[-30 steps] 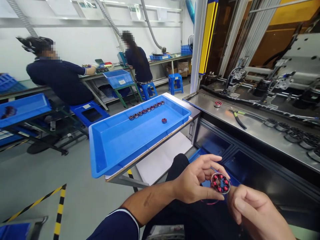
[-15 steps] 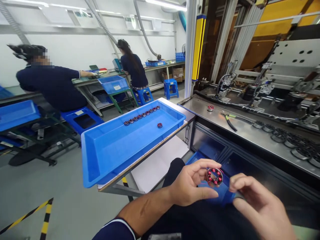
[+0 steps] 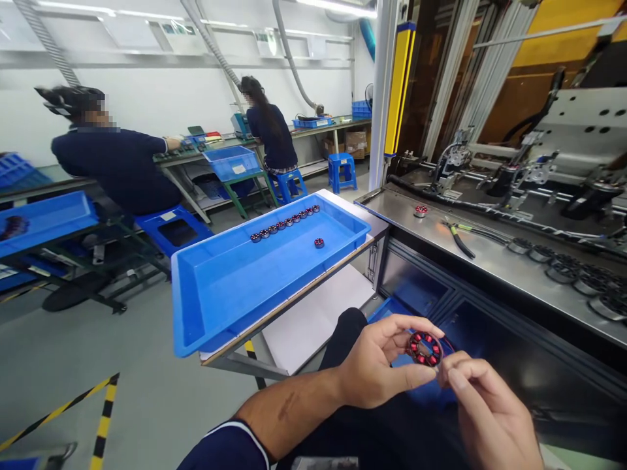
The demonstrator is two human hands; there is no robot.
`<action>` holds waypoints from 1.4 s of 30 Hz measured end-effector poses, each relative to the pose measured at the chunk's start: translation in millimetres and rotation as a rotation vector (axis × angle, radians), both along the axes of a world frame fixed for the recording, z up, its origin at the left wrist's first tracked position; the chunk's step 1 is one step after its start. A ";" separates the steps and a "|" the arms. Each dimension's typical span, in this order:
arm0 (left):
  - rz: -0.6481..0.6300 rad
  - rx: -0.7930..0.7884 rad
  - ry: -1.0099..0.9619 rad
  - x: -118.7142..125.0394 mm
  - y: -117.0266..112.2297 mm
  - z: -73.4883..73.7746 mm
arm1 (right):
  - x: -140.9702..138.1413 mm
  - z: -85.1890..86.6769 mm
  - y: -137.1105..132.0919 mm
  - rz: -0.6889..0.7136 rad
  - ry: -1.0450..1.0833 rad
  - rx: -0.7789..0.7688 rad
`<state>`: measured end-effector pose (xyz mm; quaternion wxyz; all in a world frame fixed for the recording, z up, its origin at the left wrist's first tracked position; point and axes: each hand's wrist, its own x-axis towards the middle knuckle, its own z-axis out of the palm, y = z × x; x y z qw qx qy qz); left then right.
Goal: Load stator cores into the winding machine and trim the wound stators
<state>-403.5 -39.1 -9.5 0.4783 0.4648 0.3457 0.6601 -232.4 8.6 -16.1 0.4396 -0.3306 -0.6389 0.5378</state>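
My left hand point(image 3: 375, 365) is closed on a ring-shaped motor stator point(image 3: 434, 350) with red wire windings, holding it by its rim between thumb and fingers. The open face of the ring is turned towards me. My right hand point(image 3: 492, 401) is closed in a pinch right beside the ring's lower right edge. Thin dark red wire leads point(image 3: 447, 342) run from the stator towards those fingers. What lies between the right fingertips is too small to make out.
A blue tray point(image 3: 215, 294) on a stand holds a row of several stators point(image 3: 289, 222) and one apart point(image 3: 319, 243). On the metal machine bench point(image 3: 392, 203) lie another stator point(image 3: 420, 211), pliers point(image 3: 460, 241) and several metal rings point(image 3: 563, 267). Two co-workers sit behind.
My right hand has come left to the stator, and its fingers have closed into a pinch at the ring's edge. My left hand keeps its hold. The view has shifted slightly.
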 end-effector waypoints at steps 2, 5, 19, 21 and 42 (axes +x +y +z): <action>0.016 0.024 0.032 1.5 0.9 2.1 | -0.4 -0.9 -0.2 0.003 0.038 0.041; 0.146 0.169 0.220 1.9 0.8 6.8 | -5.4 8.3 -2.2 0.013 0.059 0.123; 0.228 0.241 0.221 6.8 6.2 -0.4 | -0.9 -0.9 -7.9 -0.079 0.002 0.013; 0.328 0.375 0.389 5.7 6.3 1.9 | -4.1 4.5 -5.4 -0.071 0.066 0.084; 0.378 0.467 0.619 -4.6 4.2 8.2 | -15.3 4.6 0.8 -0.123 0.113 0.358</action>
